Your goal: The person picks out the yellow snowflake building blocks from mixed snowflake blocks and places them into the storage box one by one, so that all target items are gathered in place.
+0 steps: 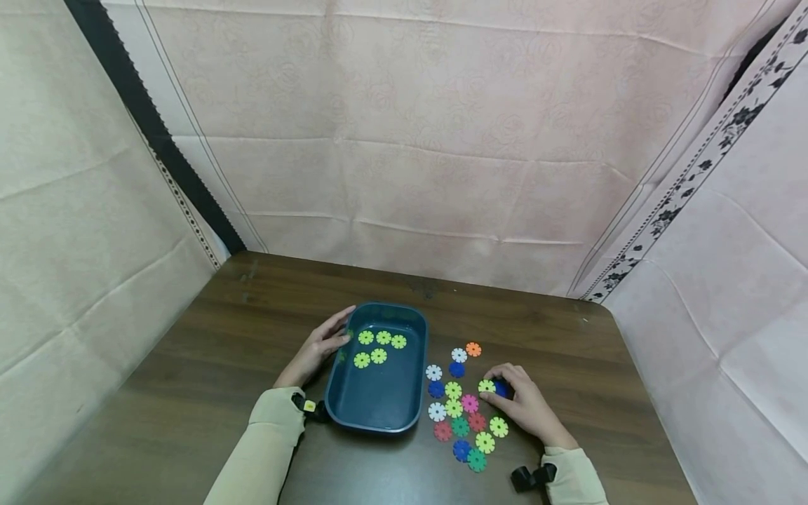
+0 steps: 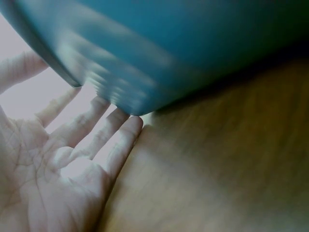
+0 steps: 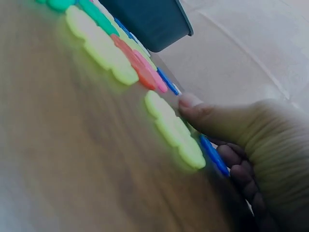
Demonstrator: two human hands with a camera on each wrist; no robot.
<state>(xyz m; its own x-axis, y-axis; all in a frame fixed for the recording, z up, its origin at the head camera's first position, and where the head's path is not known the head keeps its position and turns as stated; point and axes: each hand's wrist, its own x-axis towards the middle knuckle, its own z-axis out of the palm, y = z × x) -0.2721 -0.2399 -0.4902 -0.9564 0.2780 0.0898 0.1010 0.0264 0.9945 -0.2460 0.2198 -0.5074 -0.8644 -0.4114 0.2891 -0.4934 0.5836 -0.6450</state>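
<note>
Tray (image 1: 374, 401) lengthwise away, left hand (image 1: 315, 352) straight-fingered alongside, right hand (image 1: 525, 401) pinched round yellow disc (image 1: 487, 386)

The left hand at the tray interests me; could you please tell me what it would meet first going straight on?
The left hand would meet the left side wall of the rectangular dark blue tray first; its fingertips seem to touch that wall, though exact contact is hard to judge.

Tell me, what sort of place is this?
Probably a screened-off tabletop workspace, though the wider room can't be seen: pale patterned sheets rise on three sides of a wood-grain table, which bears a dark blue tray and colorful flower-shaped discs.
</note>
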